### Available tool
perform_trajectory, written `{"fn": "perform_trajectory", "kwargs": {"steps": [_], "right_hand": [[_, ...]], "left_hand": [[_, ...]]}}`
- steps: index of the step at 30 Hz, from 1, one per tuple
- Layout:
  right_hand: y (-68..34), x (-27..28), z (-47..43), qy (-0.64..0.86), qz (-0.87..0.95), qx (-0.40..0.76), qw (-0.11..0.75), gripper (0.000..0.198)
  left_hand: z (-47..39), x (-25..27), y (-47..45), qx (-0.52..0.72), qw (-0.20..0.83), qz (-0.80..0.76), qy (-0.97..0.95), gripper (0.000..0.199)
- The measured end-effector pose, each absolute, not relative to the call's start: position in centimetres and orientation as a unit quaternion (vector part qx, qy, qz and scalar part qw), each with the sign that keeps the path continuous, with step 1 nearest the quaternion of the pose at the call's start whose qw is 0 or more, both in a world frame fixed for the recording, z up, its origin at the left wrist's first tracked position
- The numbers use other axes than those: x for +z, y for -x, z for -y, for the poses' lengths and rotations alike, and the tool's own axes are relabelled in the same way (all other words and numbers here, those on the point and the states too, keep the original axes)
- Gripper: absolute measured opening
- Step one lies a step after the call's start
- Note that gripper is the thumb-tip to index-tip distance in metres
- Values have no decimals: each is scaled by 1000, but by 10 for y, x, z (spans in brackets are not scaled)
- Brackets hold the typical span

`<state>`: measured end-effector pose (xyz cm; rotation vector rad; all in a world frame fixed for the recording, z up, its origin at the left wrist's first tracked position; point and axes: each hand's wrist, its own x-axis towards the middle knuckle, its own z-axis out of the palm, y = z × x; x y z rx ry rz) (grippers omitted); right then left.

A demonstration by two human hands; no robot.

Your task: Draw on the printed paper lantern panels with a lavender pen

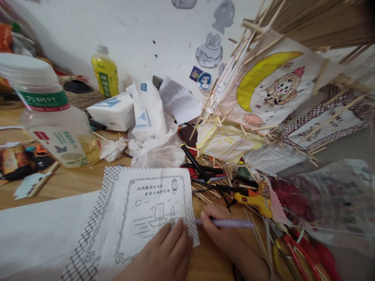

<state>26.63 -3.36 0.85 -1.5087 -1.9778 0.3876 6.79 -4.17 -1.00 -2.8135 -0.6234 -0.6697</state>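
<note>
A white sheet of paper [125, 218] with a line drawing of sailing boats, wavy frames, Chinese writing and cross-hatched edges lies on the table. My left hand [168, 251] rests on its lower right part, fingers stretched out flat below the boats. Just off the sheet's right edge, my right hand [218, 226] is closed round a light purple pen [238, 223]. The pen lies nearly level, its tip pointing left at the hatched border. A longer blank white strip [43, 230] extends to the left.
A large drink bottle [55, 117] stands at left, a yellow bottle [105, 72] behind. Tissue packs [113, 111], markers [195, 163], thin wooden sticks and a yellow glue gun [254, 199] crowd the back. Stick-framed paper lanterns [263, 86] rise at right, above red-handled pliers [299, 253].
</note>
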Motion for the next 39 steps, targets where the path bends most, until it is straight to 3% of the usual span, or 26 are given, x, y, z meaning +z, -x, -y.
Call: {"fn": "perform_trajectory", "kwargs": {"steps": [39], "right_hand": [[-261,14,33,514,785,175,298,28]], "left_hand": [[41,-4,-65,-172,57,234,955,39]]}}
